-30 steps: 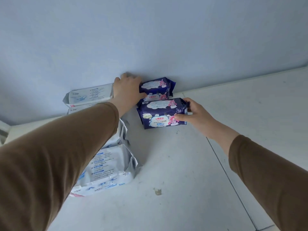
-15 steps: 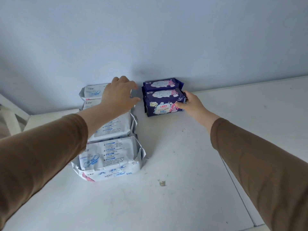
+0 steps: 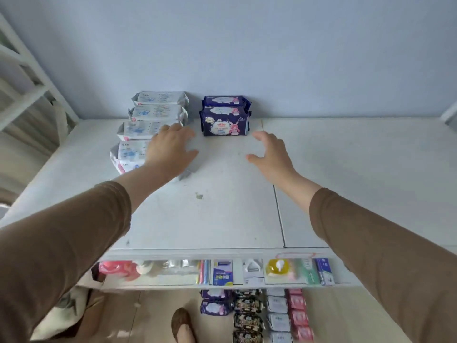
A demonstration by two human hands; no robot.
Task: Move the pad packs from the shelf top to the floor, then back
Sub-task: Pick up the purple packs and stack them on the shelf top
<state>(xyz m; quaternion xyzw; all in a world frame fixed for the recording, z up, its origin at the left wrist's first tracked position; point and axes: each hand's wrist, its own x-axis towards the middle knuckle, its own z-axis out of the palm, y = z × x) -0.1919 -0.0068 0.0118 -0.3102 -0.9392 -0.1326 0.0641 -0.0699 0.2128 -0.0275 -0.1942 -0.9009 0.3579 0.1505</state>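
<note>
I see both hands over the white shelf top (image 3: 222, 219), holding nothing. Left hand (image 3: 170, 149) has fingers loosely spread and hangs over the near end of the white pad packs (image 3: 150, 125), four in a row running back to the wall; I can't tell if it touches them. Right hand (image 3: 272, 157) is wide, fingers relaxed, just short of the navy pad packs (image 3: 223, 120), two against the wall, apart from it. Navy front pack shows a pink rabbit, clouds, an "8" mark; other print too small to read. White packs carry blue text, unreadable. More packs on the floor (image 3: 269, 315) below, blurred. Lower shelf (image 3: 222, 272) holds small goods, labels unreadable.
</note>
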